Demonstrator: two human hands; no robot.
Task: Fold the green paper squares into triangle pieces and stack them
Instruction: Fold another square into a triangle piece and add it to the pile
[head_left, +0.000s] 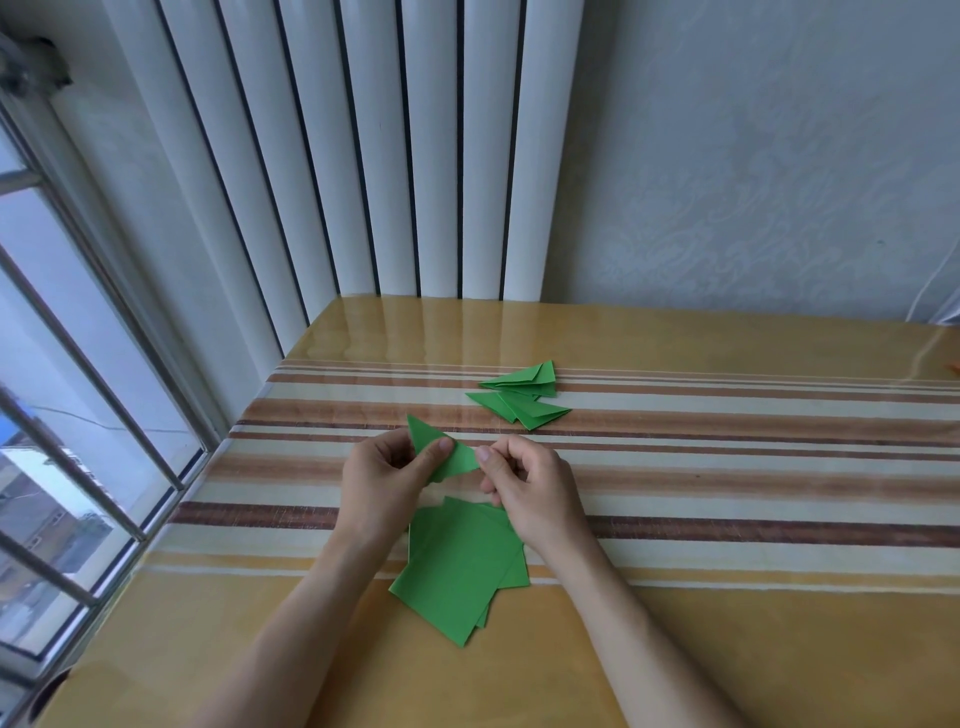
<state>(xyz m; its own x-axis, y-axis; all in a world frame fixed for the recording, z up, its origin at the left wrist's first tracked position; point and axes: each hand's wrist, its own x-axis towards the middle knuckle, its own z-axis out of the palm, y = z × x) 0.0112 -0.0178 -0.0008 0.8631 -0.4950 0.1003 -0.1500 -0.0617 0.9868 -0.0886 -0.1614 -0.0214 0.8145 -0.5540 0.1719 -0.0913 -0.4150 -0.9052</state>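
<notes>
Head view: left hand and right hand both pinch the half-folded paper, held above the unfolded squares. The triangle pile lies beyond the grip.

Risk: edges slip w/ uneven pinch, giving a skewed crease.

Hidden: the fold line under the thumbs, and the no. of squares left.

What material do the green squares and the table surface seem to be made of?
Green squares: thin matte paper, it seems; they lie flat, and the piece in the hands keeps sharp creases. Table surface: a striped cloth under a clear glossy cover, probably plastic or glass; it mirrors the white radiator.
</notes>
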